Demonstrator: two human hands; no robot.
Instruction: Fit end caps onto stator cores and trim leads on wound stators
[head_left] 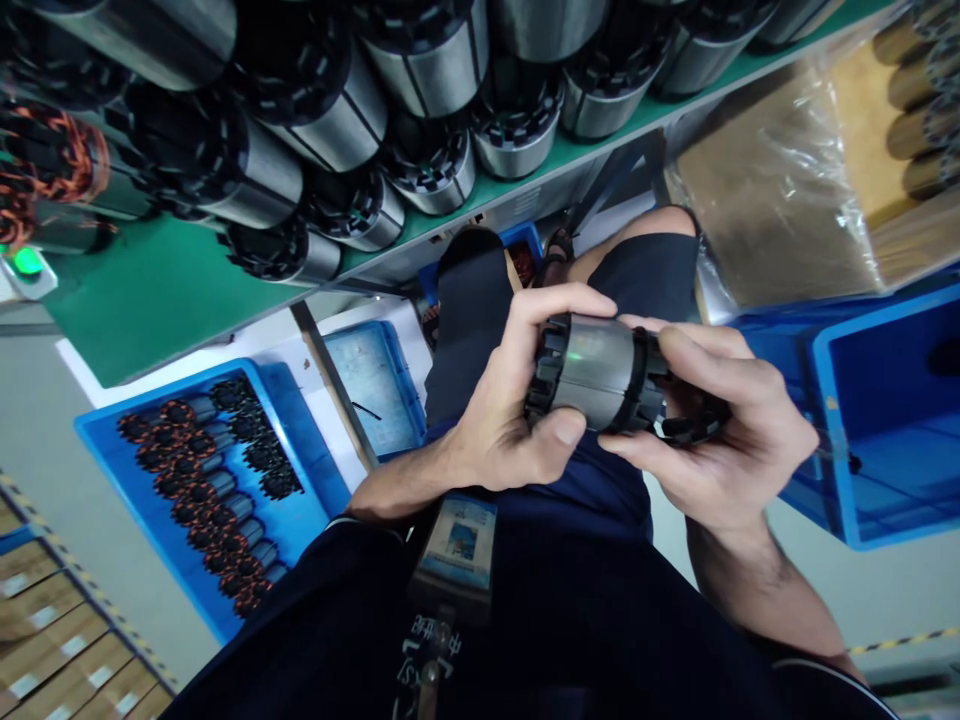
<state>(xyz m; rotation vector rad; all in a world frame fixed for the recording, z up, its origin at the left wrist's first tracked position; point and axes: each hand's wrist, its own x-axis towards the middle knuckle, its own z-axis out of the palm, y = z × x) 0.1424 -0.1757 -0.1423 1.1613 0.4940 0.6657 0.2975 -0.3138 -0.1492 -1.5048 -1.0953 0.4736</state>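
Note:
Over my lap is a motor stator [598,373], a silvery cylinder with black toothed plastic at both ends, lying on its side. My left hand [529,385] is closed around its left end, thumb below and index finger along the top. My right hand [720,420] has its fingertips at the right end and is closed on a black toothed plastic end piece [694,418]. That piece sits tilted, partly hidden by the fingers, so how far it touches the stator I cannot tell.
Many similar stators [442,170] stand on the green bench [172,290] above. A blue tray [142,500] at left holds copper-wound stators and black parts. At right are an empty-looking blue crate [832,430] and a plastic-wrapped carton [772,190] near metal cores.

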